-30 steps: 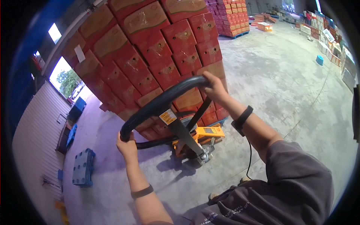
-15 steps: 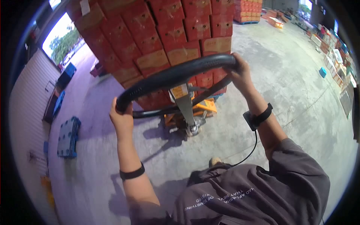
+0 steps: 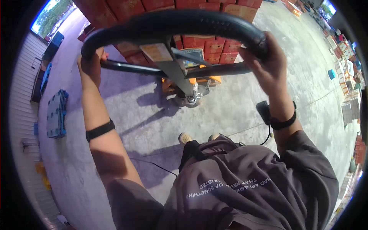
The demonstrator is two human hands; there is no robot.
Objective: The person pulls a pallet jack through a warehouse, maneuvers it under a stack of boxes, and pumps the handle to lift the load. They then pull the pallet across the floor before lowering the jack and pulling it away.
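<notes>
A black loop handle [image 3: 172,25] of a pallet jack spans the upper middle of the view. My left hand [image 3: 91,63] is wrapped round its left end. Its right end is gripped by my right hand [image 3: 270,65], with the fingers partly hidden behind the bar. A grey shaft [image 3: 174,73] with a label runs down from the handle to the orange jack base [image 3: 210,81] and its wheels. Just beyond the handle stand stacked red cartons [image 3: 214,46].
Blue plastic pallets [image 3: 57,114] stand on the floor at left, near a corrugated wall [image 3: 25,80]. Along the right side lie boxes [image 3: 347,82] and a small blue object [image 3: 331,74]. My shoes [image 3: 185,138] show below the jack.
The handle and both hands now appear larger and closer, and the handle sits higher in view. The cartons and jack base have shifted upward. Both hands keep their hold.
</notes>
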